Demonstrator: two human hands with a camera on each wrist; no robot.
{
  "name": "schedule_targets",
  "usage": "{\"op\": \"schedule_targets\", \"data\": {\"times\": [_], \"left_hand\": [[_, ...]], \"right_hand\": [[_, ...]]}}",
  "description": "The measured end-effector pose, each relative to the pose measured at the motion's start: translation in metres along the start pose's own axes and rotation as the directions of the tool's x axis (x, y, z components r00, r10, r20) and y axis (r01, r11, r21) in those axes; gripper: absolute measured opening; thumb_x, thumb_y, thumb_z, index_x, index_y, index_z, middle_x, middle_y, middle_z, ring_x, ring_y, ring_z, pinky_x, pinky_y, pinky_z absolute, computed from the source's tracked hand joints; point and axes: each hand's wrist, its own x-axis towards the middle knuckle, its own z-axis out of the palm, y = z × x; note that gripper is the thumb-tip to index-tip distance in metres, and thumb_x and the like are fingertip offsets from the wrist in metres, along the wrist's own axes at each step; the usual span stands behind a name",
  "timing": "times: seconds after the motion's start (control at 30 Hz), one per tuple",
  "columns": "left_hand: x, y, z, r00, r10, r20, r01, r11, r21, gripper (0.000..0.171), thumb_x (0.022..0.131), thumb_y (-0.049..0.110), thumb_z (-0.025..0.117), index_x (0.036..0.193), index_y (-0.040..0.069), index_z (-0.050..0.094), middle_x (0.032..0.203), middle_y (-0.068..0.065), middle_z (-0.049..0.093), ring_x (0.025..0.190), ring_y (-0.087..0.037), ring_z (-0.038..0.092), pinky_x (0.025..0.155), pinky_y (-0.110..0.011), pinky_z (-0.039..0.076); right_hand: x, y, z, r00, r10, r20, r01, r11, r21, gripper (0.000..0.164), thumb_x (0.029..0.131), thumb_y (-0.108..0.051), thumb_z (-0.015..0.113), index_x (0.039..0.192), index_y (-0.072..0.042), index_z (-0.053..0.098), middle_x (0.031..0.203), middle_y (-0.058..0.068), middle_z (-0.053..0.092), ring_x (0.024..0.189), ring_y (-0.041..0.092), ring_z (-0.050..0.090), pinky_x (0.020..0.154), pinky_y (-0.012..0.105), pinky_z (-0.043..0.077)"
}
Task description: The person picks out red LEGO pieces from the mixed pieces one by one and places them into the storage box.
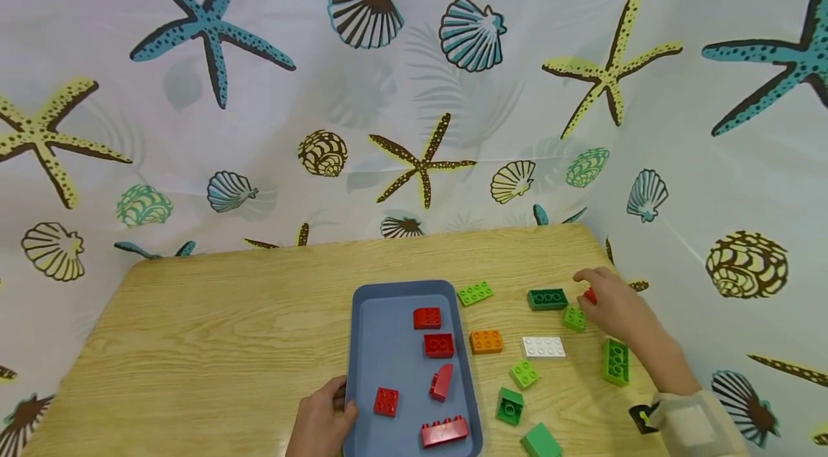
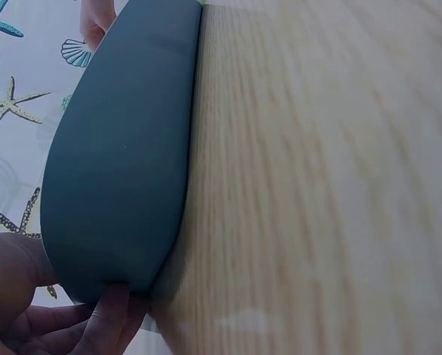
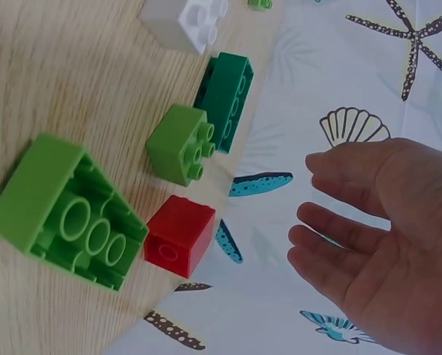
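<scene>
My left hand (image 1: 323, 419) grips the left rim of a blue-grey tray (image 1: 357, 349), thumb over the edge. In the left wrist view its fingers (image 2: 111, 322) press against the tray's outer wall. Inside the tray lie several red toy bricks, among them a square one (image 1: 386, 402) and a long one (image 1: 444, 432). My right hand (image 1: 608, 302) hovers over the table's far right, fingers loosely bent and holding nothing. A red brick (image 3: 180, 235) stands below it, apart from the fingers in the right wrist view and partly hidden by the hand in the head view.
Right of the tray lie a white brick (image 1: 543, 347), an orange brick (image 1: 486, 341), a dark green brick (image 1: 547, 299) and several lighter green ones, including one near the right forearm (image 1: 616, 362). A patterned curtain (image 1: 401, 83) borders the wooden table (image 1: 226, 335) behind and at right.
</scene>
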Motion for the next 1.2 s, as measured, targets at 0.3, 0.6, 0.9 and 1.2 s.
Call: {"op": "schedule_targets", "data": {"times": [0.3, 0.6, 0.9, 1.2], "left_hand": [[0.000, 0.000, 0.000, 1.000, -0.023, 0.006, 0.023, 1.000, 0.004, 0.041, 0.073, 0.005, 0.062, 0.111, -0.009, 0.058, 0.092, -0.016, 0.068, 0.075, -0.016, 0.061, 0.063, -0.038, 0.056], [0.000, 0.001, 0.000, 1.000, -0.019, -0.007, 0.019, 1.000, 0.018, 0.040, 0.073, 0.004, 0.062, 0.111, -0.009, 0.058, 0.091, -0.015, 0.068, 0.074, -0.015, 0.061, 0.063, -0.037, 0.056], [0.000, 0.000, 0.000, 1.000, -0.021, 0.004, 0.021, 1.000, 0.016, 0.041, 0.074, 0.005, 0.062, 0.112, -0.010, 0.057, 0.093, -0.016, 0.067, 0.075, -0.016, 0.061, 0.064, -0.038, 0.056], [0.000, -0.001, 0.001, 1.000, -0.013, -0.003, 0.013, 1.000, 0.011, 0.041, 0.073, 0.005, 0.062, 0.112, -0.009, 0.057, 0.093, -0.015, 0.068, 0.075, -0.015, 0.061, 0.064, -0.038, 0.056]], "right_hand": [[0.001, 0.020, 0.003, 0.991, 0.111, 0.068, -0.111, 0.994, -0.004, 0.042, 0.083, -0.011, 0.059, 0.119, 0.008, 0.048, 0.118, 0.035, 0.043, 0.095, 0.042, 0.048, 0.072, 0.055, 0.048], [-0.001, 0.033, 0.010, 0.974, 0.189, 0.124, -0.190, 0.982, -0.004, 0.046, 0.084, -0.013, 0.059, 0.120, 0.011, 0.044, 0.119, 0.037, 0.041, 0.099, 0.045, 0.045, 0.080, 0.059, 0.045], [0.002, 0.044, 0.014, 0.953, 0.237, 0.191, -0.237, 0.971, -0.023, 0.053, 0.082, -0.014, 0.061, 0.121, 0.016, 0.040, 0.116, 0.039, 0.045, 0.097, 0.044, 0.047, 0.081, 0.059, 0.044], [0.008, 0.053, 0.022, 0.950, 0.234, 0.206, -0.230, 0.972, -0.045, 0.050, 0.082, -0.015, 0.063, 0.115, 0.018, 0.043, 0.103, 0.035, 0.053, 0.084, 0.036, 0.052, 0.072, 0.052, 0.049]]}}
